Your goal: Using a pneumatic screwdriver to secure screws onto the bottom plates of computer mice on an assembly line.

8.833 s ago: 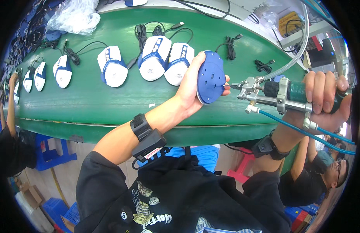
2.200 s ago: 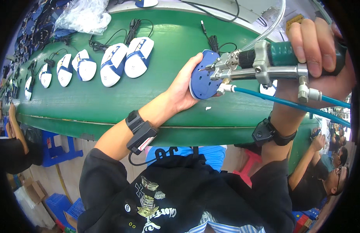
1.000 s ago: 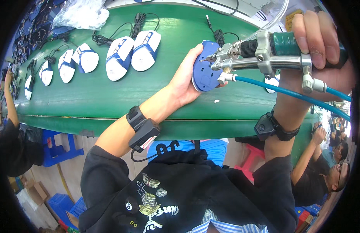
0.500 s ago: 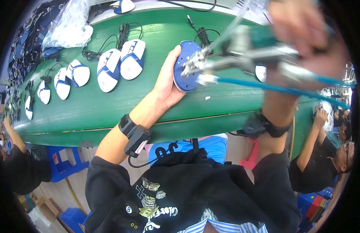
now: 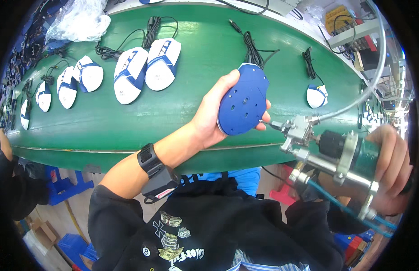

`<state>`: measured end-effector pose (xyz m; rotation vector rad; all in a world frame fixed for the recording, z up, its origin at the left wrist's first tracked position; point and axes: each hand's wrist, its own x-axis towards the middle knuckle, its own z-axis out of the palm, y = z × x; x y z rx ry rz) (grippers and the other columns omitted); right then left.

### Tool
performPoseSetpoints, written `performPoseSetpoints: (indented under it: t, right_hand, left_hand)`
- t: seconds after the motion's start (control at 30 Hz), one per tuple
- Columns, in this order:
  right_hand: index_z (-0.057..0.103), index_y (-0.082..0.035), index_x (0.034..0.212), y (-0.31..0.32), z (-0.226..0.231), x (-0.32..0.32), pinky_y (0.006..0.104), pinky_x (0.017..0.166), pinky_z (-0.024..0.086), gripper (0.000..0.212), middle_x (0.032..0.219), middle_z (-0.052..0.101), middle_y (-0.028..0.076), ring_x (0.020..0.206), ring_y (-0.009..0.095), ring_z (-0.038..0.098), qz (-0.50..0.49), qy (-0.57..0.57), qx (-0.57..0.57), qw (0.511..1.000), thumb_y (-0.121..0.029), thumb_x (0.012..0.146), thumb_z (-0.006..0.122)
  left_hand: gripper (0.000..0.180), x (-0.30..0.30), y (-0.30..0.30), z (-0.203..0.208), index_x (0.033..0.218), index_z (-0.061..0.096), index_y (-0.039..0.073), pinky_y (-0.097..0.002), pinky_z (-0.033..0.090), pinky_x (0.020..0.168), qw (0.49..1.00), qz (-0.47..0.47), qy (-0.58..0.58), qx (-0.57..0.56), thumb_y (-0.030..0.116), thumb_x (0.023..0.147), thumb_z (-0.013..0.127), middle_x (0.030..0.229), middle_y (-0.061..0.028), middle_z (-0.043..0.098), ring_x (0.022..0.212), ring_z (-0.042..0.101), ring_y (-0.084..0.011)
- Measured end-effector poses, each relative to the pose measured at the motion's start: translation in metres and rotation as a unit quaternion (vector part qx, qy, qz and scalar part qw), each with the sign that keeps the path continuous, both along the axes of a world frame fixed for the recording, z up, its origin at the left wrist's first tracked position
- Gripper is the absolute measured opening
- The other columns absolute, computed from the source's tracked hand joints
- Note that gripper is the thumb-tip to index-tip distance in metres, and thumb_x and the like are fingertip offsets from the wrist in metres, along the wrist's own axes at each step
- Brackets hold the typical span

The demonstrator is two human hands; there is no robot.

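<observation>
My left hand (image 5: 209,117) grips a computer mouse (image 5: 243,100) turned over, so that its blue underside with small holes and slots faces up. The thumb lies along the near-left edge, and fingertips show past the right edge. A bundled black cable (image 5: 251,47) trails from the mouse's far end. On the right, my right hand (image 5: 392,158) is closed around a hose-fed screwdriver (image 5: 324,159) with metal fittings and a dark green body. Its thin tip points left, close to the mouse's lower right edge; whether it touches cannot be told.
Several white-and-blue mice (image 5: 130,74) with bundled cables lie across the green conveyor belt (image 5: 182,106) to the left. Another mouse (image 5: 317,96) lies at the right. A clear plastic bag (image 5: 78,22) sits at the far left. A grey hose (image 5: 377,67) arcs from the screwdriver.
The screwdriver has moved off the middle of the mouse's underside, down and to the right, with my right hand. My left hand has shifted the mouse slightly right and nearer.
</observation>
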<state>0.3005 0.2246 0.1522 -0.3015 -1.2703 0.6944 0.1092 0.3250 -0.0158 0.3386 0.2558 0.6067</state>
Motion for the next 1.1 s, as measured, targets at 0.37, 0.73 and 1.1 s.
performPoseSetpoints:
  t: [0.37, 0.73, 1.1]
  right_hand:
    - [0.053, -0.003, 0.07, 0.03, -0.035, 0.043, 0.0164, 0.04, 0.037, 0.017, 0.056, 0.045, -0.001, 0.041, 0.007, 0.04, 0.04, 0.003, 0.025, 0.999, -0.007, 0.086, 0.055]
    - [0.053, 0.001, 0.068, 0.041, -0.063, 0.038, 0.0174, 0.042, 0.041, 0.033, 0.058, 0.05, 0.007, 0.044, 0.013, 0.049, 0.136, 0.052, 0.12, 0.982, -0.024, 0.09, 0.054]
    - [0.053, 0.004, 0.067, 0.058, -0.07, 0.015, 0.0183, 0.044, 0.045, 0.052, 0.059, 0.056, 0.014, 0.048, 0.019, 0.058, 0.247, 0.093, 0.229, 0.937, -0.041, 0.093, 0.054]
  left_hand:
    - [0.061, 0.019, 0.023, -0.018, 0.126, 0.049, 0.001, -0.0424, 0.057, 0.075, 1.0, 0.003, 0.006, 0.009, 0.052, 0.1, 0.029, 0.106, -0.023, 0.061, 0.088, 0.066, -0.0321]
    - [0.057, 0.029, 0.027, -0.022, 0.118, 0.052, 0.0, -0.0404, 0.059, 0.074, 1.0, 0.014, 0.014, -0.011, 0.052, 0.098, 0.037, 0.099, -0.0182, 0.064, 0.085, 0.068, -0.0267]
    - [0.066, 0.025, 0.028, -0.032, 0.126, 0.05, 0.001, -0.0386, 0.055, 0.076, 0.999, 0.002, 0.034, 0.009, 0.057, 0.097, 0.03, 0.106, -0.0229, 0.061, 0.089, 0.066, -0.0286]
